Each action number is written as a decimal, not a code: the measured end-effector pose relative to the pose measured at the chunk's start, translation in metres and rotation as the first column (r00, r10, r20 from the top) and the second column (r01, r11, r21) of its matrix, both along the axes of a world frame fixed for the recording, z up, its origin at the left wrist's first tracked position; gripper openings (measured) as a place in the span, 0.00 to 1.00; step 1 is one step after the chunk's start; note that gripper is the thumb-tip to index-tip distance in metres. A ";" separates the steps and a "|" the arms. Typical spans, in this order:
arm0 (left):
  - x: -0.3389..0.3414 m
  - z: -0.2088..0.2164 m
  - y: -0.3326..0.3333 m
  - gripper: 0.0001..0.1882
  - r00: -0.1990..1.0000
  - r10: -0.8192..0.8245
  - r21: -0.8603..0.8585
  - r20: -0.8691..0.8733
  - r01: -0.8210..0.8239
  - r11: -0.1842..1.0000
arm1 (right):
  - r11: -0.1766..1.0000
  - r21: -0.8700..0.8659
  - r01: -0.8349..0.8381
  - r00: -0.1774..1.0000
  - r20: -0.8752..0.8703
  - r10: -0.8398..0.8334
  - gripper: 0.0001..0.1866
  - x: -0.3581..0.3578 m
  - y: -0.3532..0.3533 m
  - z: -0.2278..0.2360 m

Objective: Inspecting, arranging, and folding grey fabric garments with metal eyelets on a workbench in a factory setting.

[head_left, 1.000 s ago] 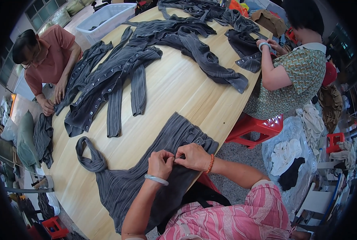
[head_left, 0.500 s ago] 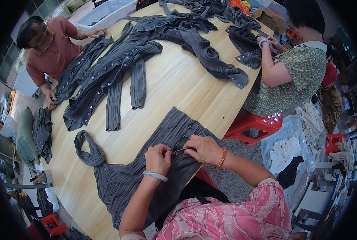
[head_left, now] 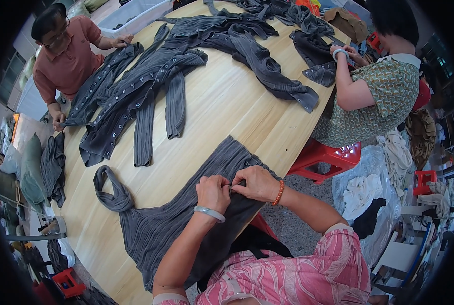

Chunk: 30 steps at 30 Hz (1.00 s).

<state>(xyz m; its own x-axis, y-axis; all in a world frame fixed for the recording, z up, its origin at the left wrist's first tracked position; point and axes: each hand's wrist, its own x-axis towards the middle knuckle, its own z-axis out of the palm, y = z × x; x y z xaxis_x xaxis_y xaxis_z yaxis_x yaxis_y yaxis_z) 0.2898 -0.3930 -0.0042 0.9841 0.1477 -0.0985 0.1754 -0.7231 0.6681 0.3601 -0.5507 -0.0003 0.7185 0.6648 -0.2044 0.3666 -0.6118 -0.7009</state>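
A dark grey ribbed garment (head_left: 186,213) lies spread on the wooden table (head_left: 227,107) in front of me, one sleeve curled to the left. My left hand (head_left: 212,193), with a pale bangle on the wrist, pinches the cloth near the table's edge. My right hand (head_left: 255,183), wearing an orange bead bracelet, grips the same spot right beside it; fingertips of both hands meet on the fabric. Whether a small tool sits between the fingers is too small to tell.
A pile of similar grey garments with snap buttons (head_left: 150,81) covers the far table. A person in a red-brown shirt (head_left: 66,56) handles them at left; a person in a green patterned top (head_left: 379,91) works at right on a red stool (head_left: 328,157). Cloth heaps lie on the floor at right.
The view has shifted, so the garment and my hands sit a little higher and more central. Both hands keep hold of the same spot on the cloth, drawn closer together.
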 end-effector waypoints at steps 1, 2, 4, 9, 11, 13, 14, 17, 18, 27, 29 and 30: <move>0.001 -0.001 0.002 0.04 1.000 0.002 0.001 -0.002 -0.002 1.000 | 1.000 0.001 -0.002 1.000 -0.002 0.002 0.12 0.001 0.001 0.002; 0.002 -0.003 0.004 0.04 0.999 0.014 -0.080 -0.047 -0.018 0.997 | 0.999 -0.042 0.006 1.000 -0.018 -0.007 0.12 0.002 0.004 0.003; 0.002 -0.004 0.008 0.04 0.995 0.021 -0.160 -0.094 -0.036 0.987 | 0.996 -0.085 0.015 0.999 -0.036 -0.018 0.13 0.004 0.005 0.008; -0.005 -0.003 0.006 0.04 0.997 -0.024 -0.031 0.079 0.026 0.999 | 0.996 -0.086 0.038 0.999 0.019 -0.037 0.13 0.003 -0.008 0.004; -0.007 -0.002 0.005 0.03 0.996 -0.017 -0.014 0.084 0.018 1.000 | 0.995 -0.079 0.053 0.997 0.068 -0.048 0.13 0.000 -0.019 0.005; -0.006 -0.002 0.003 0.03 0.996 -0.010 0.004 0.088 0.010 1.000 | 0.996 -0.069 0.052 0.987 0.154 -0.041 0.10 -0.003 -0.032 0.010; -0.004 -0.001 0.000 0.04 0.997 0.006 0.000 0.072 -0.006 1.000 | 0.996 -0.069 0.053 0.987 0.153 -0.042 0.10 -0.003 -0.036 0.010; 0.008 0.007 -0.011 0.07 0.999 -0.012 -0.014 0.041 0.013 1.000 | 0.999 0.016 0.030 0.976 0.215 -0.032 0.09 0.000 -0.040 0.013; 0.013 0.004 -0.017 0.09 0.997 -0.032 0.044 0.066 0.029 0.999 | 1.000 -0.010 0.018 0.983 0.185 -0.016 0.09 0.002 -0.038 0.015; 0.033 -0.002 -0.019 0.04 0.993 -0.062 -0.047 -0.097 0.057 0.997 | 0.996 -0.022 0.083 0.996 0.038 -0.082 0.11 0.014 -0.026 0.005; 0.035 -0.003 -0.015 0.05 0.988 -0.042 -0.132 -0.151 0.022 0.991 | 0.993 -0.043 0.110 0.994 -0.006 -0.111 0.12 0.016 -0.026 0.005; 0.035 -0.004 -0.014 0.05 0.983 -0.050 -0.158 -0.175 0.022 0.987 | 0.993 -0.043 0.110 0.994 -0.009 -0.110 0.12 0.016 -0.025 0.004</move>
